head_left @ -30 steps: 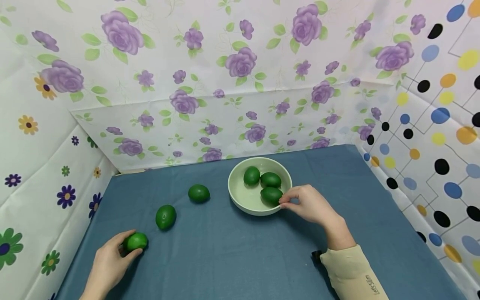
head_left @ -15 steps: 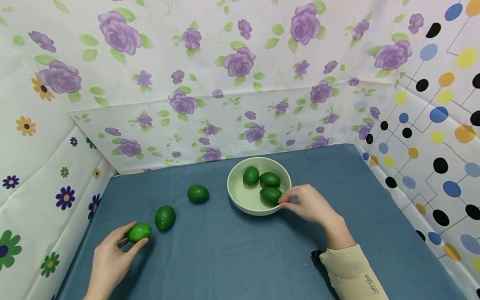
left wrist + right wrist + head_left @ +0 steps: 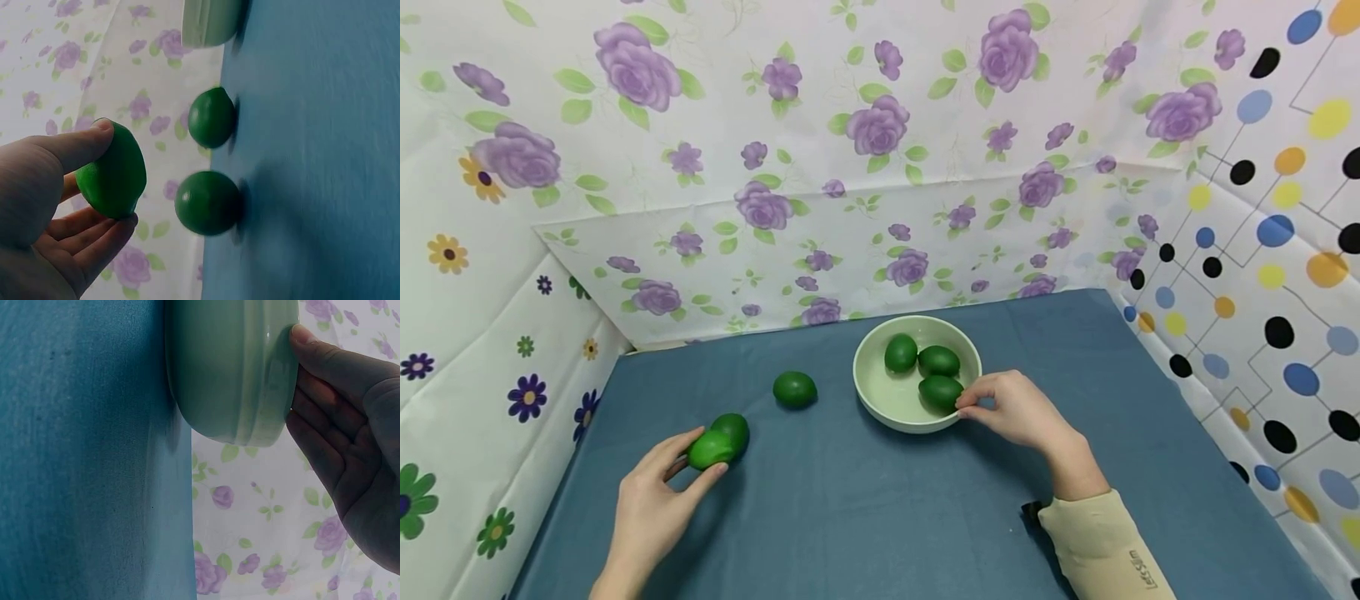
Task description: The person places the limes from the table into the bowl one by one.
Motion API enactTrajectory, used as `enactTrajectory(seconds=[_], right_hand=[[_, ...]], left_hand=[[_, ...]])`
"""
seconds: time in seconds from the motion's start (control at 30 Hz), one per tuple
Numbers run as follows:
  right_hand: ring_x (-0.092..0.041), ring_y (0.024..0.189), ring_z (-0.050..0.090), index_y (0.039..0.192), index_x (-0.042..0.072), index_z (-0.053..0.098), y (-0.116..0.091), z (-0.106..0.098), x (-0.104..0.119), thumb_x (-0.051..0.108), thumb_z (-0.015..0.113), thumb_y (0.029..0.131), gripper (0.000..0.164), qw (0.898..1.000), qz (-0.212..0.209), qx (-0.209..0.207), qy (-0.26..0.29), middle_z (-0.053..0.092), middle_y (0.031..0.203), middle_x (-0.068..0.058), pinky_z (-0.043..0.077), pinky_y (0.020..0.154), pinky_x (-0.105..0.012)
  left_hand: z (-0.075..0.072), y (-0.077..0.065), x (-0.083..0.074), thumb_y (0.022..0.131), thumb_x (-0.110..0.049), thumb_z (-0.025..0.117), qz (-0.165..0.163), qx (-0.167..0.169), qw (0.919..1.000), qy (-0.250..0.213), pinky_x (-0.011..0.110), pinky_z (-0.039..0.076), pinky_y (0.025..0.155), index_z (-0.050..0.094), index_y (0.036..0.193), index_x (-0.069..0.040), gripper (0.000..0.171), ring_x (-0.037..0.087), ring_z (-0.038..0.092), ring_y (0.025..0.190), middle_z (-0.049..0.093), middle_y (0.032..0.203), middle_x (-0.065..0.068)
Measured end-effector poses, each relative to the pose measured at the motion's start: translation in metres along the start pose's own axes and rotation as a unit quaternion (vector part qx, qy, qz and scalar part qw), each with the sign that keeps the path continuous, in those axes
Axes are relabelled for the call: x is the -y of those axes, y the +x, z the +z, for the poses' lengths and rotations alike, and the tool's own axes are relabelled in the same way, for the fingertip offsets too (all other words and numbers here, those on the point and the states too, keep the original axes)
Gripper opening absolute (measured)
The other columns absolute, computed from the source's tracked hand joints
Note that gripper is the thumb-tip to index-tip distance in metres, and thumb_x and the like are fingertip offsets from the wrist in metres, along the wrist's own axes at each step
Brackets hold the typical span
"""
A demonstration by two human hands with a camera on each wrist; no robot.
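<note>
Apparently for a sure hold, the left hand pinches 1 lime endwise above the bench, left of the bowl holding 3 limes; the right hand pinches the bowl's near right rim, probably to keep it from sliding

Beige right sleeve, small dark lettering; black piece beside cuff.

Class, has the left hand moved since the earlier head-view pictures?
Yes: the left hand has moved rightward, closer to the bowl, which stays in place.
</note>
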State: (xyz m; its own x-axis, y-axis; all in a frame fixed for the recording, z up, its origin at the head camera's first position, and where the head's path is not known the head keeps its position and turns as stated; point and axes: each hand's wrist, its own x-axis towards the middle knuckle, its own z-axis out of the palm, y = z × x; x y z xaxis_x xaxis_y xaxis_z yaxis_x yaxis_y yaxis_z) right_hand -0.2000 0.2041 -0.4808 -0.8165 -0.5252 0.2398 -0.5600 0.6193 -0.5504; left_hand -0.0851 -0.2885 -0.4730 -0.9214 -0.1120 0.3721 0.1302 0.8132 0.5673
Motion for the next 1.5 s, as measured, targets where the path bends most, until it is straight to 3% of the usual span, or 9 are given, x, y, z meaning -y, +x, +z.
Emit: enactTrajectory(seconds=[0.13,0.37,0.5,0.73,0.97,1.07,1.5], right_hand=[[-0.012,0.097,0.075,0.100,0.027,0.086,0.000,0.000,0.000,0.017,0.085,0.095,0.011,1.000,-0.001,0.000,-0.001,0.078,0.102,0.013,0.066,0.086,-0.040],[-0.013,0.097,0.075,0.100,0.027,0.086,0.000,0.002,-0.001,0.017,0.085,0.095,0.011,1.000,0.002,0.003,0.008,0.078,0.102,0.013,0.066,0.087,-0.046],[-0.013,0.097,0.075,0.100,0.027,0.086,0.001,0.001,-0.001,0.017,0.085,0.095,0.011,1.000,0.003,0.003,0.008,0.078,0.102,0.013,0.066,0.086,-0.047],[-0.012,0.096,0.074,0.099,0.027,0.086,0.002,0.000,-0.001,0.017,0.085,0.095,0.011,1.000,-0.003,-0.001,0.001,0.078,0.101,0.013,0.066,0.086,-0.045],[-0.011,0.096,0.075,0.100,0.027,0.086,0.001,0.001,-0.001,0.017,0.085,0.095,0.011,1.000,0.001,0.001,-0.001,0.078,0.102,0.013,0.066,0.086,-0.041],[-0.012,0.097,0.075,0.100,0.027,0.086,0.001,0.001,-0.001,0.017,0.085,0.095,0.011,1.000,0.003,0.003,0.002,0.078,0.102,0.013,0.066,0.086,-0.043],[-0.012,0.097,0.075,0.100,0.028,0.085,0.000,0.002,-0.003,0.017,0.085,0.096,0.011,1.000,0.005,0.002,0.007,0.078,0.102,0.013,0.066,0.087,-0.047]], left_hand=[[0.006,0.002,-0.005,0.083,-0.012,0.096,0.019,0.002,0.9995,-0.023,0.010,0.055,0.092,0.072,0.138,-0.006,0.060,0.035,0.071,0.114,0.069,0.132,0.017],[0.016,0.006,-0.019,0.084,-0.013,0.095,0.039,0.012,0.9978,-0.052,0.043,0.064,0.092,0.072,0.138,-0.007,0.060,0.035,0.072,0.114,0.069,0.134,0.015],[0.023,0.009,-0.024,0.084,-0.013,0.095,0.053,0.019,0.9963,-0.065,0.040,0.064,0.092,0.072,0.139,-0.009,0.059,0.032,0.072,0.114,0.069,0.134,0.012],[0.037,0.016,-0.037,0.083,-0.015,0.096,0.079,0.035,0.9923,-0.089,0.015,0.059,0.094,0.072,0.139,-0.012,0.061,0.026,0.071,0.115,0.069,0.134,0.008],[0.055,0.020,-0.057,0.084,-0.012,0.095,0.110,0.062,0.9820,-0.140,0.041,0.065,0.095,0.071,0.141,-0.012,0.062,0.027,0.070,0.118,0.069,0.136,0.009],[0.062,0.022,-0.066,0.085,-0.014,0.094,0.116,0.075,0.9776,-0.159,0.046,0.065,0.095,0.070,0.142,-0.013,0.062,0.028,0.070,0.119,0.068,0.138,0.008],[0.090,0.030,-0.098,0.086,-0.019,0.094,0.129,0.101,0.9655,-0.203,0.036,0.063,0.099,0.070,0.142,-0.017,0.061,0.022,0.069,0.122,0.068,0.138,0.003]])
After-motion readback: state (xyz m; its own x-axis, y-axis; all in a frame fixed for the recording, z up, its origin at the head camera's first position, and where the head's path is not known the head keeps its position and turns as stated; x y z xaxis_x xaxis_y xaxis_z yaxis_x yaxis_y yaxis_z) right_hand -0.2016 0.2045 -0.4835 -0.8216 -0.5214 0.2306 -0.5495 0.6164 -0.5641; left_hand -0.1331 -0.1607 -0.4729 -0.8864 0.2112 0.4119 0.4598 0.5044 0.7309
